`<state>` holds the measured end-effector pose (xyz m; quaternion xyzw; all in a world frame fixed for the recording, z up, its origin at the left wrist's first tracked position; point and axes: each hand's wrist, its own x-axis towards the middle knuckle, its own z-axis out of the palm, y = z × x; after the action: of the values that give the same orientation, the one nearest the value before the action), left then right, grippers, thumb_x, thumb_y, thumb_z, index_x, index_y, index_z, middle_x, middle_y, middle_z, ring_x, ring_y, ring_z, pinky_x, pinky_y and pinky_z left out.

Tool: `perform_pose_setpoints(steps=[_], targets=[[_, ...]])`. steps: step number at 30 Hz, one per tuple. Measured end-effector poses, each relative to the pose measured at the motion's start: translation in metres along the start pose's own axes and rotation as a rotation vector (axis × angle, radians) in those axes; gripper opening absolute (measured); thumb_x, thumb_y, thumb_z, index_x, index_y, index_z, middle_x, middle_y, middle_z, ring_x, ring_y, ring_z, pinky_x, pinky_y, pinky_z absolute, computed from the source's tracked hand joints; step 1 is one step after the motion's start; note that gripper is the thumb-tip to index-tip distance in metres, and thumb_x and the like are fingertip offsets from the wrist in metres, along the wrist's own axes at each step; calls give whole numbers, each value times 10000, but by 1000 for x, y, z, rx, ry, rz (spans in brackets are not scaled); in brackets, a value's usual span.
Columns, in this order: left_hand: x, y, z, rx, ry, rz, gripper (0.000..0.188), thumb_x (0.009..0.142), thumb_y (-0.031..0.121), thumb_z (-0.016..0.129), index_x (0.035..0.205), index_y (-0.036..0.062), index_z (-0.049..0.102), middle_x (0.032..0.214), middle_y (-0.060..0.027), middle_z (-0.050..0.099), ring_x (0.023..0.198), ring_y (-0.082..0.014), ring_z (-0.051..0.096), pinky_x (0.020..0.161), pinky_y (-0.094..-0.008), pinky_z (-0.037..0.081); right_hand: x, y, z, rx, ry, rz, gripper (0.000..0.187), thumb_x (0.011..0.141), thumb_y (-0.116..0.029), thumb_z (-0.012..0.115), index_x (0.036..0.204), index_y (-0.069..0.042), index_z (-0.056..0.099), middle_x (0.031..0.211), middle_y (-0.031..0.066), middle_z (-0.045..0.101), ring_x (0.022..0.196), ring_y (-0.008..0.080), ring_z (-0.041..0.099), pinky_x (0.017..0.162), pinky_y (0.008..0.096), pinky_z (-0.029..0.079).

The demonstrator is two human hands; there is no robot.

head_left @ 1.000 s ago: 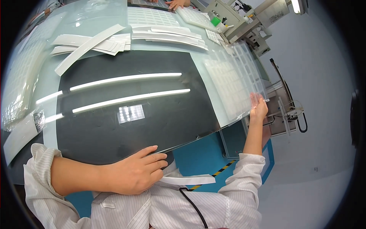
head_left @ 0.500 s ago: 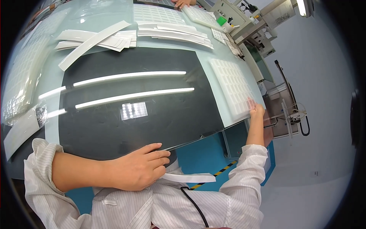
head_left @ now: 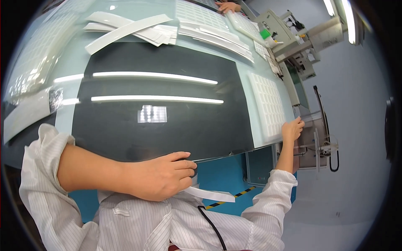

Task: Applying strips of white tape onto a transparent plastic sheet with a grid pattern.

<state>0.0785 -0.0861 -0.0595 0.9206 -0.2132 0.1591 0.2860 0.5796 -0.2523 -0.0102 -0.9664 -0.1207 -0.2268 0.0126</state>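
Observation:
My left hand [head_left: 165, 178] lies at the near edge of the dark mat [head_left: 125, 140], fingers stretched out and slightly apart. A white strip [head_left: 213, 195] shows below that hand, over my lap; whether the hand touches it is hidden. My right hand [head_left: 293, 129] is out at the table's right edge, fingers bent together beside the near corner of a white compartment tray [head_left: 270, 104]. What it pinches, if anything, I cannot make out; a faint see-through area borders its fingertips.
Loose white strips [head_left: 130, 29] lie crossed beyond the mat, with stacked strips [head_left: 217, 37] to their right. Wrapped trays [head_left: 37, 62] stand at left, near a bagged white sheet [head_left: 27, 113]. Another person's hand [head_left: 228, 6] is at the far side. Equipment [head_left: 322, 142] stands right.
My right hand has moved outward from the tray's near corner, past the table edge. My left hand remains by the mat's near edge. The whole view has shifted.

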Motion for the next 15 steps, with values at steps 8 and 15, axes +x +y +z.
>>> perform_pose_setpoints(steps=[8,15], targets=[[7,-16,-5,-21,398,-25,92,868,87,649,894,6,613,912,-156,623,991,-318,619,1050,-493,425,-41,-166,-56,448,417,-912,687,917,-210,707,1524,-87,408,1570,230,351,1441,438,319,1150,523,321],[0,-64,-39,8,604,-423,75,893,78,625,854,17,607,826,-135,626,899,-341,605,872,-453,473,-88,-299,-10,769,135,-1103,562,978,-265,649,1456,-17,491,1519,292,420,1422,454,371,1189,502,283]])
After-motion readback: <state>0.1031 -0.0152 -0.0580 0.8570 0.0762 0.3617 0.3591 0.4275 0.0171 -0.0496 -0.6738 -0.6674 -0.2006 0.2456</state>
